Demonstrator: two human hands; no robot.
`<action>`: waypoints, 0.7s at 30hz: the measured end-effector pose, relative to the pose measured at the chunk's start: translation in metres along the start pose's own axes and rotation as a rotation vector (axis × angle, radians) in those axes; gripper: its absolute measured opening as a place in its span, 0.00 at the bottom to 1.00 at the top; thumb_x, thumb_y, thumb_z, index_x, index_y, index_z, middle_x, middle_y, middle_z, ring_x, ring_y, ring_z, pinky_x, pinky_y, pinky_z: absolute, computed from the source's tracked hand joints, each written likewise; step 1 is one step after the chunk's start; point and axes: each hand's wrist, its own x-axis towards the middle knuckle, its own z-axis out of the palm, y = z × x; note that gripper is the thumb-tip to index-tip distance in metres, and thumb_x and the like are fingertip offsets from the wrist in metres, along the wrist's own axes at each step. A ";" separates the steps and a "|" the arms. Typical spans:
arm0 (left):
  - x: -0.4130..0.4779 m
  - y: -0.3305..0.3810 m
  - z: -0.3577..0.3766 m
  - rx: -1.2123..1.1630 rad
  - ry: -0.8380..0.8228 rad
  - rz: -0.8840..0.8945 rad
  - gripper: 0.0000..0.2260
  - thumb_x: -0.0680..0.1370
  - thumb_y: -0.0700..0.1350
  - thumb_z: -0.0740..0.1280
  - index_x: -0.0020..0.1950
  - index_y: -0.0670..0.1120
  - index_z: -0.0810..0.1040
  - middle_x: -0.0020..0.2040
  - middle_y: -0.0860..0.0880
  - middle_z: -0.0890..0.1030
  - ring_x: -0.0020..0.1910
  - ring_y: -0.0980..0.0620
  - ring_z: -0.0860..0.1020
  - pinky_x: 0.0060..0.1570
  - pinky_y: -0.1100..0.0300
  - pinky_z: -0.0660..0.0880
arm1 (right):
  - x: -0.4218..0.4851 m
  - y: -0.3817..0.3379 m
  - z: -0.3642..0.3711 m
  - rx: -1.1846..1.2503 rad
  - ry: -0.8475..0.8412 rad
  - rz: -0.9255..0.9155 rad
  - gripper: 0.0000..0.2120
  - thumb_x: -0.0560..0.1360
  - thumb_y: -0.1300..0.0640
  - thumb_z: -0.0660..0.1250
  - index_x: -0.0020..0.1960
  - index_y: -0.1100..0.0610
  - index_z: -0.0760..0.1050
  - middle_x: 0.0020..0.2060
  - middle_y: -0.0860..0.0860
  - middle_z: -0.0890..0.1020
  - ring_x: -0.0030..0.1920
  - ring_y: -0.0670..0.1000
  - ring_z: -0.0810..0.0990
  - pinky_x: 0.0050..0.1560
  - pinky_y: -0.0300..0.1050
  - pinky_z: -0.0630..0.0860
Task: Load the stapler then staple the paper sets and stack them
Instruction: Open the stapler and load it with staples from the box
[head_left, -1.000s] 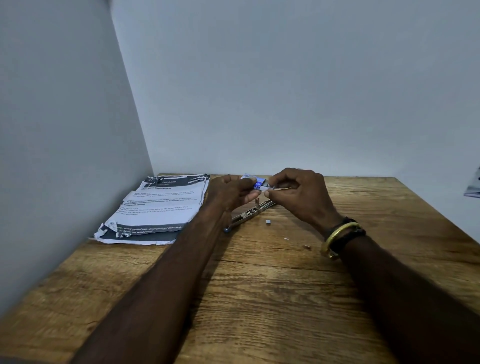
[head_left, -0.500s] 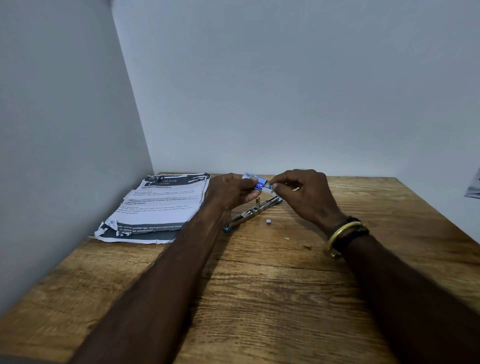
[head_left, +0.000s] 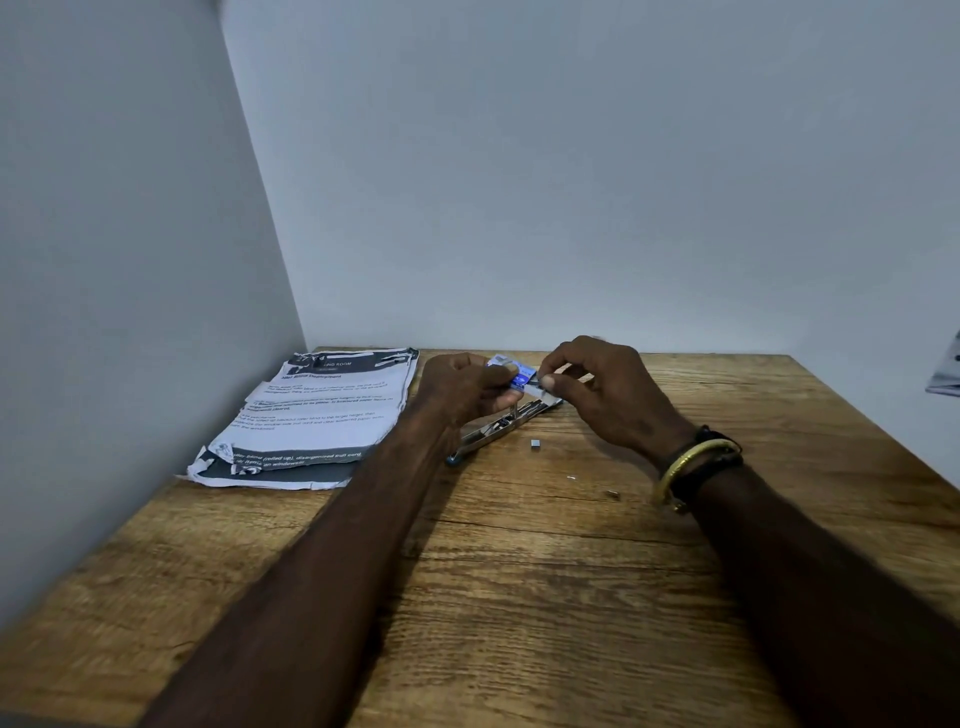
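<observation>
My left hand (head_left: 462, 387) grips a small blue and white staple box (head_left: 511, 371) above the table. My right hand (head_left: 605, 395) pinches at the box's right end, on what looks like a strip of staples (head_left: 535, 383). Just below both hands the metal stapler (head_left: 501, 428) lies opened flat on the wood, pointing from lower left to upper right. A stack of printed paper sheets (head_left: 317, 415) lies at the left, near the wall corner.
A small block of staples (head_left: 535, 443) and two loose bits (head_left: 613, 494) lie on the wooden table (head_left: 519, 597) right of the stapler. Grey walls close the left and back. Some paper (head_left: 948, 374) shows at the right edge.
My right hand has moved slightly left and closer to the box, its fingertips now at the box's end. My left hand and the stapler have stayed in place.
</observation>
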 end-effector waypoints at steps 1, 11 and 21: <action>0.000 0.000 0.000 0.005 -0.001 -0.006 0.13 0.75 0.33 0.74 0.57 0.37 0.76 0.44 0.36 0.84 0.36 0.45 0.85 0.38 0.60 0.85 | 0.000 0.001 0.000 0.005 -0.002 -0.001 0.03 0.78 0.58 0.71 0.51 0.55 0.83 0.46 0.49 0.83 0.48 0.50 0.82 0.50 0.49 0.78; -0.002 0.001 0.001 0.007 0.048 -0.049 0.13 0.75 0.33 0.74 0.58 0.33 0.79 0.40 0.37 0.84 0.29 0.49 0.85 0.33 0.62 0.84 | 0.004 0.002 0.001 0.153 0.073 0.089 0.05 0.80 0.60 0.68 0.47 0.58 0.81 0.41 0.50 0.84 0.44 0.50 0.83 0.45 0.44 0.78; 0.002 0.003 -0.002 -0.032 0.171 0.017 0.06 0.76 0.33 0.73 0.49 0.35 0.77 0.51 0.32 0.82 0.36 0.46 0.82 0.36 0.60 0.83 | -0.002 0.010 -0.002 -0.121 -0.370 0.256 0.07 0.79 0.58 0.70 0.43 0.53 0.82 0.39 0.47 0.83 0.42 0.47 0.79 0.41 0.41 0.70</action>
